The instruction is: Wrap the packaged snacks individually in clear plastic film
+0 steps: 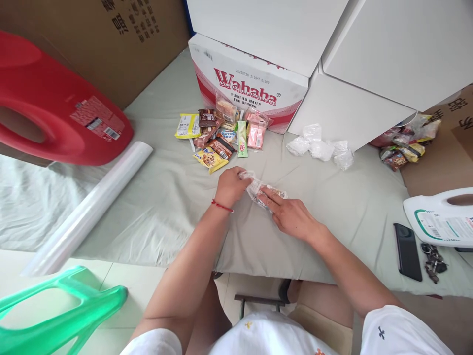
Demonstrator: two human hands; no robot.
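Note:
My left hand point(231, 186), with a red string at the wrist, is closed on the twisted end of a clear plastic-wrapped snack bundle point(263, 191) lying on the pale sheet point(158, 207). My right hand point(290, 213) presses on the bundle's other end, fingers lying over it. Just beyond my hands lies a pile of snack packets point(221, 133).
A Wahaha water carton point(251, 86) and white boxes point(369, 59) stand behind. Wrapped white bundles point(320, 146) lie to the right, more snacks point(404, 143) farther right. A roll of clear film point(90, 207), red jug point(55, 108), green stool point(62, 310), phone point(407, 251), keys point(433, 261) and white jug point(441, 217).

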